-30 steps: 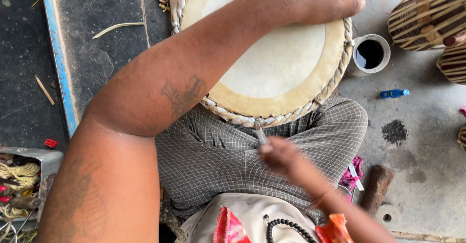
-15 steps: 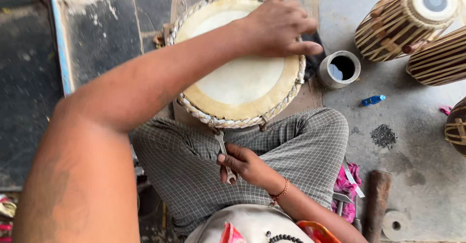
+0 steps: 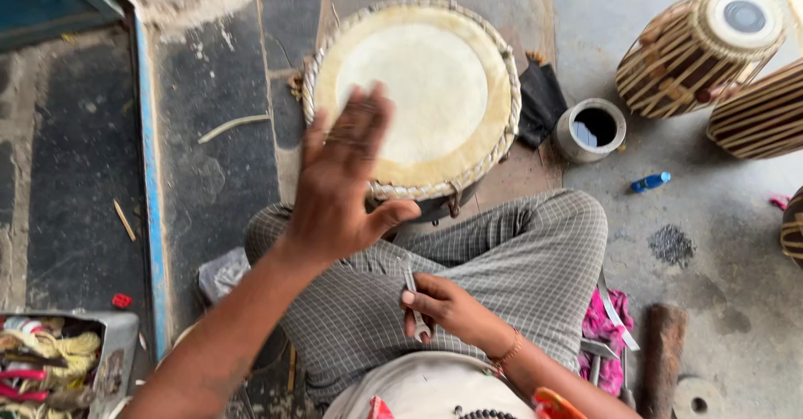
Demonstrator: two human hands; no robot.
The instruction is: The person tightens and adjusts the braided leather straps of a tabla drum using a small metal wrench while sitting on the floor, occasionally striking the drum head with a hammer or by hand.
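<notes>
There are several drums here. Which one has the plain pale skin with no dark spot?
The big drum in front of the crossed legs, by the left hand. The striped drum at right has a dark centre spot.

Drums (image 3: pixel 416 97) – four; cup (image 3: pixel 590 129) – one; hands (image 3: pixel 339 189) – two

A drum-maker's floor workshop: unfinished drums (image 3: pixel 698 47), tool tray (image 3: pixel 117 344), scraps.
</notes>
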